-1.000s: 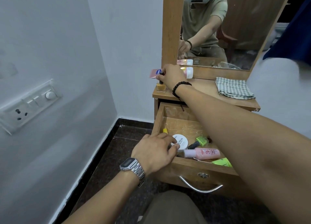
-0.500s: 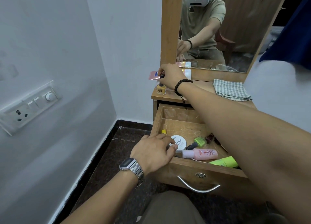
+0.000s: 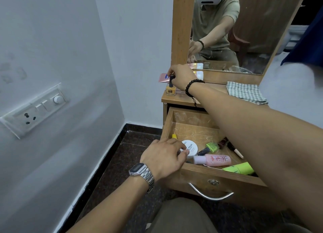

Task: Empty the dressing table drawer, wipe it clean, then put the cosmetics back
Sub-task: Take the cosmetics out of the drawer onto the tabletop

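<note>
The wooden drawer [image 3: 216,177] stands pulled out below the dressing table top [image 3: 176,98]. In it lie a white round tin [image 3: 191,146], a pink bottle [image 3: 214,160], a green nail polish bottle [image 3: 212,146], a green tube [image 3: 240,169] and a small yellow item [image 3: 174,136]. My left hand [image 3: 164,157] reaches into the drawer's front left corner, fingers on the white tin. My right hand [image 3: 181,75] is up on the table top, fingers pinching the black cap of a yellow nail polish bottle [image 3: 170,90] that stands upright there. A pink tube [image 3: 163,78] lies behind it.
A checked cloth [image 3: 244,93] lies folded on the table top's right side. The mirror [image 3: 236,31] rises behind, a person reflected in it. A white wall with a switch plate [image 3: 35,110] runs along the left. Dark floor [image 3: 125,155] lies between wall and drawer.
My right hand has eased back so the yellow bottle's cap now shows under its fingers. My left hand stays on the white tin. The view has shifted slightly.
</note>
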